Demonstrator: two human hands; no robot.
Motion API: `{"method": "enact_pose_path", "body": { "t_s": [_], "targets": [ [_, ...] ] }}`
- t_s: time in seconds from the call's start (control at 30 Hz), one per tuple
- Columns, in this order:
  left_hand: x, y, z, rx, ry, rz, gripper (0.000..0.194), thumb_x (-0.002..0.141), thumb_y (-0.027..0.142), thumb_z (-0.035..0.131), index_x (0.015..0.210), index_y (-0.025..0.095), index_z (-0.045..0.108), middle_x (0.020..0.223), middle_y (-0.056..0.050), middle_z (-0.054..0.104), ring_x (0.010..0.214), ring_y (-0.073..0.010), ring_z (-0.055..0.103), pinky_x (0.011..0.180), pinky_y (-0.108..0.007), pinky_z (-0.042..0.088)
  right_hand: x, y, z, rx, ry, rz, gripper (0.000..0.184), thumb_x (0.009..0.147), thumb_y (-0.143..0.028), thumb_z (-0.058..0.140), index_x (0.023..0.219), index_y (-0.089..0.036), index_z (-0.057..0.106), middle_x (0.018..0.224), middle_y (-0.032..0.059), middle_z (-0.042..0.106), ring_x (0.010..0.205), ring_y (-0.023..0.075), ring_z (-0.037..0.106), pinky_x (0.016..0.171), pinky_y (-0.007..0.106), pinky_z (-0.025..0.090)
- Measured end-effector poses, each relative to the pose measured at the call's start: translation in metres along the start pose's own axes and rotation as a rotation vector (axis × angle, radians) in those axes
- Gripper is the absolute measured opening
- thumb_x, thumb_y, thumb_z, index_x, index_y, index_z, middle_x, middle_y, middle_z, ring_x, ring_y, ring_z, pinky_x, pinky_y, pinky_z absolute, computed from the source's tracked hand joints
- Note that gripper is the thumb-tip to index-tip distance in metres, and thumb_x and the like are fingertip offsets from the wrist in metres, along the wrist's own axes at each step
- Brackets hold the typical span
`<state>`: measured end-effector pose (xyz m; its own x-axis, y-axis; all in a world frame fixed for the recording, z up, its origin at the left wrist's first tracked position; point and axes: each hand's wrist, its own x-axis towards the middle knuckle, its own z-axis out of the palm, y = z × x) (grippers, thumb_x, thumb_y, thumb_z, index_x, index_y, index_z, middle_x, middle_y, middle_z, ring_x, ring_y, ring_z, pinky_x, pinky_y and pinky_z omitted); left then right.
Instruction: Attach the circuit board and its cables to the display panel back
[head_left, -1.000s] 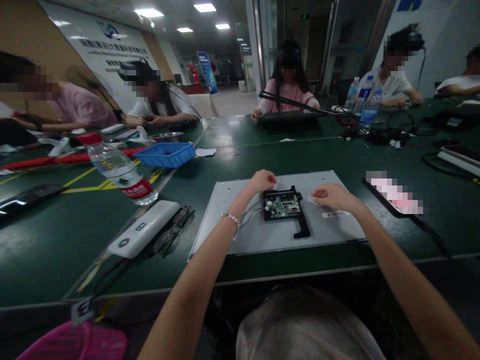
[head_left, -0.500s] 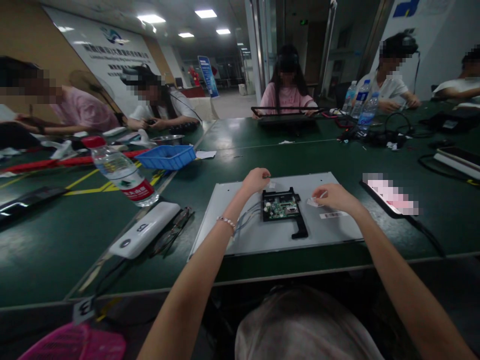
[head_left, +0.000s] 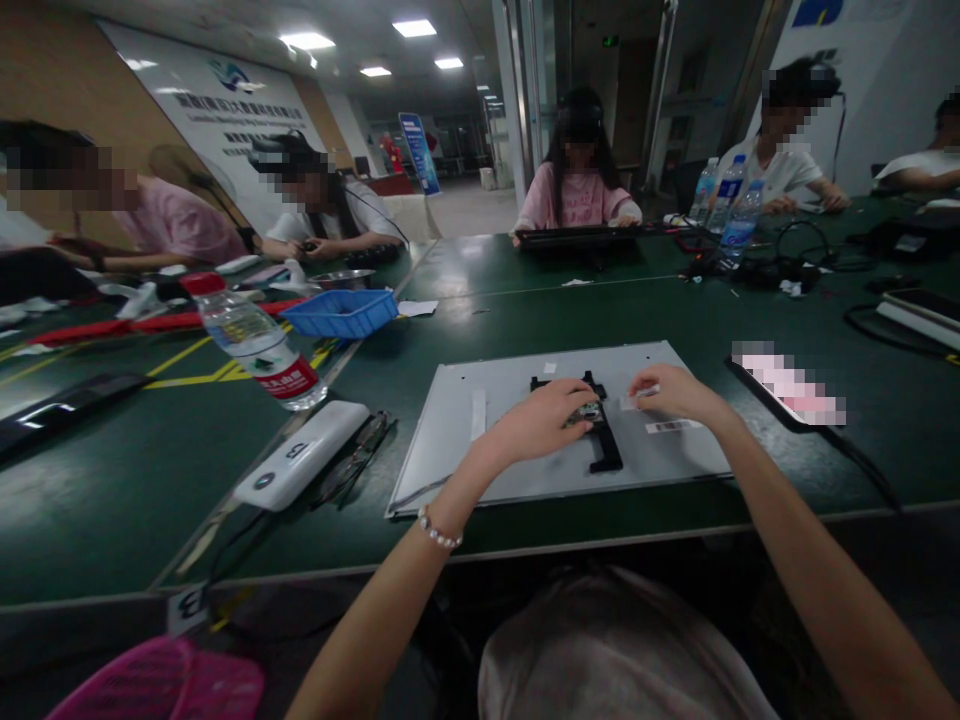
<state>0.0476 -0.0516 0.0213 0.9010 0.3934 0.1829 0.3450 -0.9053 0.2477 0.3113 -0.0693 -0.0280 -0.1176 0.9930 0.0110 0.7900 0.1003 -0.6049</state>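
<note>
Head view: grey plate (head_left: 442, 450) lies flat on green counter (head_left: 465, 330), directly in front of the wearer. On the plate, near its middle: black bracket (head_left: 607, 452) and circuit board (head_left: 591, 411), both partly covered. Left hand (head_left: 551, 420) lies over bracket and board, palm down; thumb and fingers stand apart, part of the board visible in the gap between them. Cannot tell whether it grips either. Beaded bracelet (head_left: 439, 530) on left wrist. Right hand (head_left: 666, 392) above the right part of the plate, well clear of the left; thumb and fingertips drawn together at a small pale scrap (head_left: 627, 403), apparently pinched; its outline is indistinct. Barcode label (head_left: 671, 427) on the plate, just below the right hand. White strip (head_left: 478, 413) lies left of the bracket; small white label (head_left: 550, 368) near the far edge. Right of plate: phone (head_left: 787, 390), cable attached. Left of plate: eyeglasses (head_left: 356, 455), white power bank (head_left: 304, 455) beside them, then red-capped bottle (head_left: 262, 345) and blue tray (head_left: 345, 315) farther back. Pink basket (head_left: 165, 680) below counter level, lower left. Across the counter, a person in a pink top (head_left: 581, 200) sits behind a dark panel (head_left: 577, 238).
</note>
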Motion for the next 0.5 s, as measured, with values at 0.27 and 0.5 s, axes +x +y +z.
{"method": "enact_pose_path", "body": {
  "t_s": [0.27,0.5],
  "targets": [
    [0.010,-0.003,0.009,0.004,0.117,-0.028,0.033,0.093,0.016,0.040,0.123,0.019,0.053,0.123,-0.010,0.058,0.116,-0.0216,0.053,0.100,-0.039,0.042,-0.005,-0.010,-0.004,0.419,-0.103,0.029,0.020,0.072,-0.031,0.064,0.085,-0.017,0.068,0.085,0.0052,0.072,0.082,0.0188,0.066,0.077,0.030,0.050],
    [0.005,0.002,0.013,-0.008,0.132,0.058,0.034,0.096,0.015,0.036,0.123,0.021,0.056,0.127,-0.009,0.052,0.121,-0.0203,0.047,0.105,-0.037,0.037,-0.006,-0.023,0.002,0.477,-0.193,0.011,0.020,0.071,-0.031,0.067,0.085,-0.017,0.069,0.086,0.0057,0.072,0.085,0.0181,0.066,0.082,0.030,0.050]
  ]
}}
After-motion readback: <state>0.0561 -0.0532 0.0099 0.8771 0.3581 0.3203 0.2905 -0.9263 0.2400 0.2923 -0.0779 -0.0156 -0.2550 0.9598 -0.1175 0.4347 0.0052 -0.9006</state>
